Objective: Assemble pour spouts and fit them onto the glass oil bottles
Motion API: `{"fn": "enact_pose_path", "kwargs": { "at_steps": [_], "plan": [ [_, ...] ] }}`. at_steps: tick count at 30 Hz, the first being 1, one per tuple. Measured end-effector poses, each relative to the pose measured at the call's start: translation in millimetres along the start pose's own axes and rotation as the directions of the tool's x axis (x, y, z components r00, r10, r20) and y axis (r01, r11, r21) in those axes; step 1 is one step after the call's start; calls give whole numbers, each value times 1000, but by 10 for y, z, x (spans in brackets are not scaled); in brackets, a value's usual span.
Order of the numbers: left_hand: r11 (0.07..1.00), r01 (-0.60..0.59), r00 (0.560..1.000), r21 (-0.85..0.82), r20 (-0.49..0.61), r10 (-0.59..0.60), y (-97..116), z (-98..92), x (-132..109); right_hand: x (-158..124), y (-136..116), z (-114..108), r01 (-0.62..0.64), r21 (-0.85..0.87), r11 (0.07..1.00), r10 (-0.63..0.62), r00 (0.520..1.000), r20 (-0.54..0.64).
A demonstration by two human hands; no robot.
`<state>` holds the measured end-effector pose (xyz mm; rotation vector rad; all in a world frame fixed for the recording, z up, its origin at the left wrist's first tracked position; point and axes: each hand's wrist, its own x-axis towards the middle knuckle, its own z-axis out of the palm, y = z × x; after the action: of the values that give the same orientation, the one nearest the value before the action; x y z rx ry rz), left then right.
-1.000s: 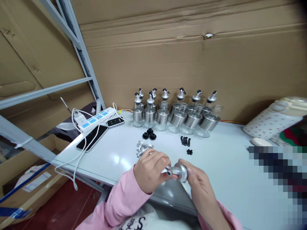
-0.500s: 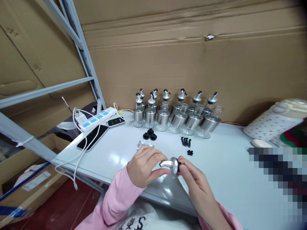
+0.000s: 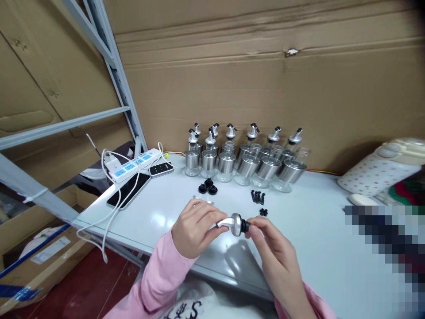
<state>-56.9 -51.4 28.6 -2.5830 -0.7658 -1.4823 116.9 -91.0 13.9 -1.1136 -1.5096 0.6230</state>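
Observation:
A silver bottle pour spout lies sideways between my hands above the near part of the table. My left hand closes thumb and fingers around its curved tip. My right hand pinches the black stopper end from the other side. Just beyond my left hand, silvery pieces are partly hidden by it. Several black stoppers form a cluster farther back. To the right lie several small black levers and a group of tiny black caps.
Several glass bottles with steel sleeves stand along the cardboard wall, some with spouts. At left are a power strip, a phone, a small black device and white cables. A dotted flask lies at the right.
The spout has shifted slightly left and up, turning so more of its black stopper shows. My left fingers have closed in on its tip. My right hand now grips nearer the stopper's end.

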Motion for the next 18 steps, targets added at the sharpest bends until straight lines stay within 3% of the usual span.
{"fn": "enact_pose_path", "kwargs": {
  "at_steps": [18],
  "plan": [
    [1000, 9, 1000, 15, 14, -10, -4, -19, 1, -27, 65, -6, 92, -47, 995, -97, 990, -106]
  ]
}}
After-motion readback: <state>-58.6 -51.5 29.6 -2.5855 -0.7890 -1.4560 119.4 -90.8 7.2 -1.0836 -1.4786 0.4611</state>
